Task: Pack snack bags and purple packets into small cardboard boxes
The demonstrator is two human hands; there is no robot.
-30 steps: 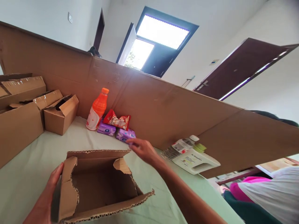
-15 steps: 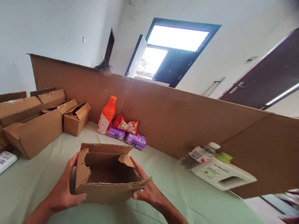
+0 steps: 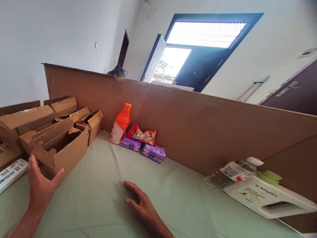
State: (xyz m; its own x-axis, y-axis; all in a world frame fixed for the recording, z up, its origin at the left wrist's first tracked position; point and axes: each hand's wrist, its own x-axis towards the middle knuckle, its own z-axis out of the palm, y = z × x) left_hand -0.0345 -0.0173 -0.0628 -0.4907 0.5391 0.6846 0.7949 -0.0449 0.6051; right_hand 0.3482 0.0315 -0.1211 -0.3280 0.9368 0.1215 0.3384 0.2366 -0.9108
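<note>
Open box held by the row of cartons.
With my left hand (image 3: 41,190) I have the near end of the open-topped brown cardboard box (image 3: 73,150) between thumb and fingers, just beside the other brown cartons (image 3: 26,115) ahead; I judge this a placing step. Letting go would call for the box sitting steady, then an easy release. My right hand (image 3: 146,210) holds nothing, thumb and fingers parted near the green-covered table (image 3: 99,188).

Left hand (image 3: 41,188) holding cardboard box (image 3: 71,152), right hand (image 3: 146,207) over green cloth (image 3: 95,195)
</note>
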